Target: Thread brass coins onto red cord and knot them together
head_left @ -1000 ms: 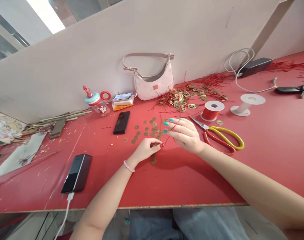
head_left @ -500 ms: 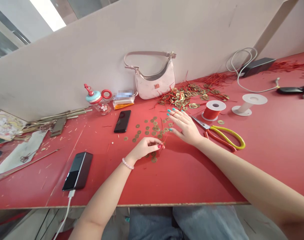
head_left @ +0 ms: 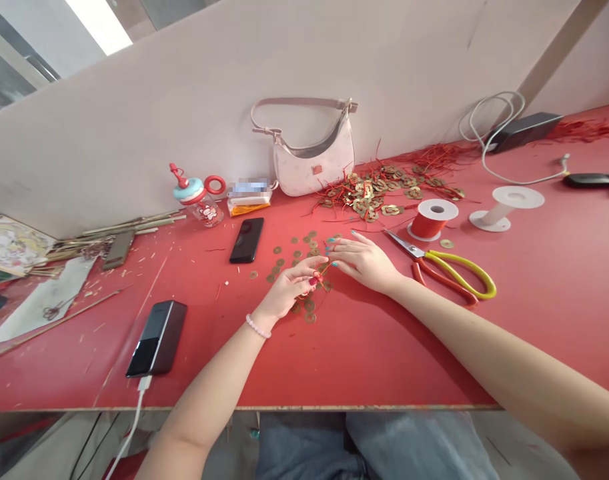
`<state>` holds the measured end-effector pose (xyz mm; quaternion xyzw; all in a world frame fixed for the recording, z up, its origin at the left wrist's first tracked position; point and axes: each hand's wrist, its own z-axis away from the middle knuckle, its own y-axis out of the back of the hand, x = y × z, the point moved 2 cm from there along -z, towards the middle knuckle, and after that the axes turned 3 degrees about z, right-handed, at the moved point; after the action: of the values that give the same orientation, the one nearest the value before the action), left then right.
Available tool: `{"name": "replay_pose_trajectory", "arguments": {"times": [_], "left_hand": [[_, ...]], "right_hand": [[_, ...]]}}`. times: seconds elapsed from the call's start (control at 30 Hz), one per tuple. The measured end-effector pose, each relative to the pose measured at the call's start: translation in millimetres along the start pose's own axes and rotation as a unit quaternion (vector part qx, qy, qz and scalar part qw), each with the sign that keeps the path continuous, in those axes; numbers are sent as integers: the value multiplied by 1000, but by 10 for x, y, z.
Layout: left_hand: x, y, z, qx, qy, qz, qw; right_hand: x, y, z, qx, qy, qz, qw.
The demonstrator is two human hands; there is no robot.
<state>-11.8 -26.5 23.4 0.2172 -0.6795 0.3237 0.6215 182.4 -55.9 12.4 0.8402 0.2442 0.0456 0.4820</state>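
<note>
My left hand (head_left: 287,288) pinches a thin red cord (head_left: 325,270) between thumb and fingers, low over the table. My right hand (head_left: 367,262) is close beside it on the right, thumb and fingertips drawn in around the cord's other end; its exact grip is partly hidden. Small round brass coins (head_left: 309,305) with centre holes lie scattered beneath and around both hands. Open scissors (head_left: 441,267) with one yellow and one red handle lie right of my right hand. Behind them stands a spool of red cord (head_left: 433,220).
At the back, a heap of coins tied with red cords (head_left: 379,190) lies by a pink handbag (head_left: 314,167). An empty white spool (head_left: 504,208) stands right. Leftward are a phone (head_left: 247,240), a cup (head_left: 199,200) and a power bank (head_left: 157,339) with a white cable.
My right hand has come down and nearer to my left, its spread fingers now drawn together at the cord. My left hand has lifted slightly and shifted left, still pinching the cord.
</note>
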Motion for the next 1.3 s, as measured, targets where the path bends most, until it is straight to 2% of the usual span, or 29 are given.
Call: {"name": "replay_pose_trajectory", "arguments": {"times": [0.17, 0.23, 0.37, 0.5, 0.67, 0.83, 0.97, 1.17, 1.23, 1.3], "left_hand": [[-67, 26, -14, 27, 18, 48, 998], [-81, 42, -28, 44, 17, 58, 997], [-95, 79, -59, 91, -5, 72, 993], [-114, 86, -72, 128, -3, 67, 989], [-114, 65, -77, 123, -6, 61, 991], [-148, 106, -83, 128, -10, 29, 991], [-156, 134, -90, 142, -19, 22, 989], [-129, 152, -93, 165, -19, 11, 986], [-128, 154, -95, 164, -23, 3, 986], [-129, 152, -97, 162, -29, -16, 986]], "right_hand": [[-103, -14, -35, -62, 55, -38, 996], [-125, -7, -35, -74, 53, -49, 995], [-151, 51, -17, -46, -4, -66, 997], [-253, 94, -14, -21, -32, -150, 988], [-392, 40, -17, 9, -52, -206, 977], [-407, 29, 1, 18, -90, -223, 970], [-409, 60, 2, 36, -61, -214, 974], [-433, 59, 15, 11, -8, -200, 980], [-428, 49, 22, 3, -20, -202, 979], [-417, 33, 23, 3, -65, -227, 972]]}}
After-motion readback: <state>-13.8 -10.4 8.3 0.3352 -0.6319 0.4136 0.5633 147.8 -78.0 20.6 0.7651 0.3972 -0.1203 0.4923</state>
